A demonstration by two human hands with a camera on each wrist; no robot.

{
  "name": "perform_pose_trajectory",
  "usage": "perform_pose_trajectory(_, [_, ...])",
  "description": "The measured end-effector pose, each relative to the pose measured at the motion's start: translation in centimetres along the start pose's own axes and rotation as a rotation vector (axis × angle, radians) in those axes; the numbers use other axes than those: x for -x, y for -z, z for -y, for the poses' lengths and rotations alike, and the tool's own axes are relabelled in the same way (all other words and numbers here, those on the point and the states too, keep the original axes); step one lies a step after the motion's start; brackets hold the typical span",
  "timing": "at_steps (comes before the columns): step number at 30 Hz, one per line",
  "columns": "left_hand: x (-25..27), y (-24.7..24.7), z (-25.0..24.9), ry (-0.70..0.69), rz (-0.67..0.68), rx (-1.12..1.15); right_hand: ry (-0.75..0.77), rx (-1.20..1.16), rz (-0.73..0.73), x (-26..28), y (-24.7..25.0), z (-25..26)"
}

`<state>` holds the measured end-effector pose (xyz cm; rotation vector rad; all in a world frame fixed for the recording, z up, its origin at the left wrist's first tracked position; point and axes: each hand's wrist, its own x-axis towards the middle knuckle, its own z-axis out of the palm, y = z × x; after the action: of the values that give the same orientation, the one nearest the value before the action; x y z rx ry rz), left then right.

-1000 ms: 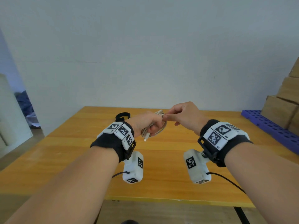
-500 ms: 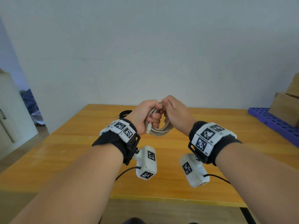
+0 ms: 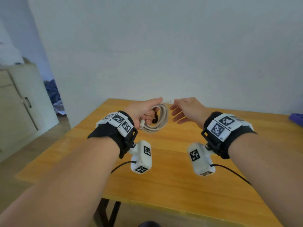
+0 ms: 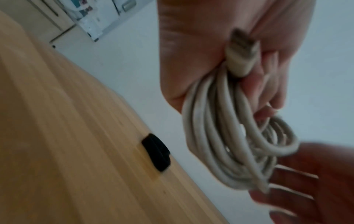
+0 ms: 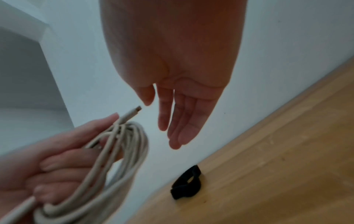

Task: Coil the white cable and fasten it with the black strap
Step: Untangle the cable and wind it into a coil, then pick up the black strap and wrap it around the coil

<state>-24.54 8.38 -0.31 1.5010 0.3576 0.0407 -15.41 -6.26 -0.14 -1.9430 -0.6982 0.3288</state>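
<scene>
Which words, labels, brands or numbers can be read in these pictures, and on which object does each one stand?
No readable text.
Black-and-white square marker tags on the left wristband and right wristband: patterns only; tiny marks beside them are too small to read.
Coiled white cable, black strap: unmarked.

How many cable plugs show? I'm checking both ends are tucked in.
2: one plug juts below the left hand; the other plug sticks out past its thumb, atop the white cable.
</scene>
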Motion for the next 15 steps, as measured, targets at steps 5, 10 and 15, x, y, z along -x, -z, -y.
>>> perform_pose_trajectory(5, [-1.0, 3.8, 0.4, -0.076, -0.254, 0.063, -0.005, 0.276, 0.045, -2.9, -2.1, -1.2])
perform_pose_trajectory(10, [-2.4, 5.5, 0.9, -0.053, -0.291, 0.106, 0.012, 0.52, 0.134, -5.2, -4.8, -1.0])
perform_pose_trajectory(15, [-3.7, 6.4, 1.9, -0.016, -0.3, 0.145, -0.055, 0.663, 0.369, -6.6, -6.9, -1.5])
